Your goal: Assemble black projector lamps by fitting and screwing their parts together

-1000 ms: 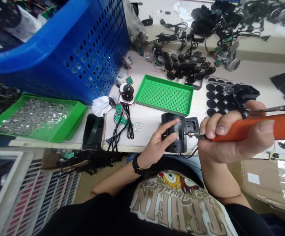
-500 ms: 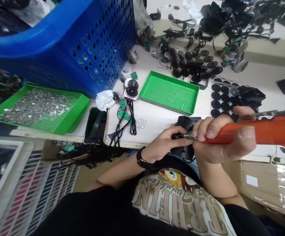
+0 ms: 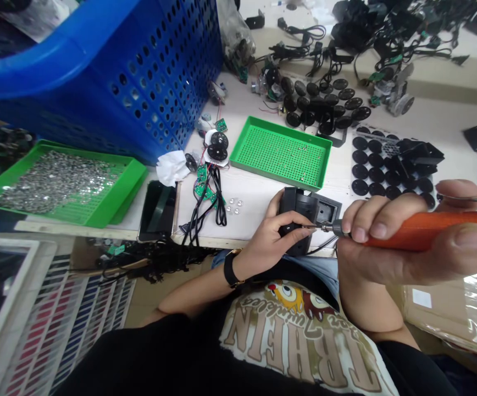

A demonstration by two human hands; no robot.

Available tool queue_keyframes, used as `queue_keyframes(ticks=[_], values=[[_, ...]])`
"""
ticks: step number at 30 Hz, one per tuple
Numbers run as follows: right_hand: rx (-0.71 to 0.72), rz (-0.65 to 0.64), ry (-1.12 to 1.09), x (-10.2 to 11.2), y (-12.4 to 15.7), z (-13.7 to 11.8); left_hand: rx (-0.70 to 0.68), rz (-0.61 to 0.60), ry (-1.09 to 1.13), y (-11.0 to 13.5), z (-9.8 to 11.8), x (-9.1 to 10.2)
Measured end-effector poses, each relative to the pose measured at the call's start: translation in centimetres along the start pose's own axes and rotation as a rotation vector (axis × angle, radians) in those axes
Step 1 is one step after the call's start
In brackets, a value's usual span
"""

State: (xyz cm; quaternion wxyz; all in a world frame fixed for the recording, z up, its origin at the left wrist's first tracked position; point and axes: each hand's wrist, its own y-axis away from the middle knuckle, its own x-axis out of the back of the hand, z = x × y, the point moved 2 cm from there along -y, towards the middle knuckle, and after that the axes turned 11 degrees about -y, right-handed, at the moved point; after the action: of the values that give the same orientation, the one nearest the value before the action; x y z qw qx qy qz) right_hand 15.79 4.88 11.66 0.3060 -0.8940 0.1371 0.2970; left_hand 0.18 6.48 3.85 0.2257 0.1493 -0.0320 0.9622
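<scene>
My right hand (image 3: 403,242) grips an orange-handled electric screwdriver (image 3: 428,234), and a thin metal tool (image 3: 469,198) sticks out behind its fingers. The screwdriver's metal bit (image 3: 316,226) reaches left to my left hand (image 3: 273,245). That hand holds a black plastic housing (image 3: 298,212) at the table's front edge, with its fingers across the near side. A black square piece (image 3: 327,208) lies directly behind the housing. The bit's tip is partly hidden by my left fingers, so I cannot tell whether it touches the housing.
A green perforated tray (image 3: 279,154) stands behind my hands. Left of it are a blue perforated basket (image 3: 139,82), a green tray of small metal parts (image 3: 118,187), a phone (image 3: 156,212) and green circuit boards with black cables (image 3: 209,192). Black rubber discs (image 3: 387,176) lie to the right.
The housing has turned in my left hand and now sits further left of the bit. My right hand and the screwdriver have shifted slightly right.
</scene>
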Motion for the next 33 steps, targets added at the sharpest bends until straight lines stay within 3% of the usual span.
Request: queue_keyframes(ticks=[16,21,25,33], values=[[-0.023,0.017,0.015,0.5,0.2,-1.0,-0.001,0.028,-0.012,-0.3,-0.4,0.1],[-0.003,0.075,0.02,0.3,0.6,-2.0,0.118,0.082,0.364,-0.6,-1.3,-0.3],[-0.064,-0.012,-0.025,-0.1,1.6,-2.0,0.285,0.118,0.735,-0.5,-1.1,-0.9],[-0.027,-0.075,0.0,-0.1,2.1,-0.7,0.363,0.102,0.884,-0.2,-0.1,-1.1]])
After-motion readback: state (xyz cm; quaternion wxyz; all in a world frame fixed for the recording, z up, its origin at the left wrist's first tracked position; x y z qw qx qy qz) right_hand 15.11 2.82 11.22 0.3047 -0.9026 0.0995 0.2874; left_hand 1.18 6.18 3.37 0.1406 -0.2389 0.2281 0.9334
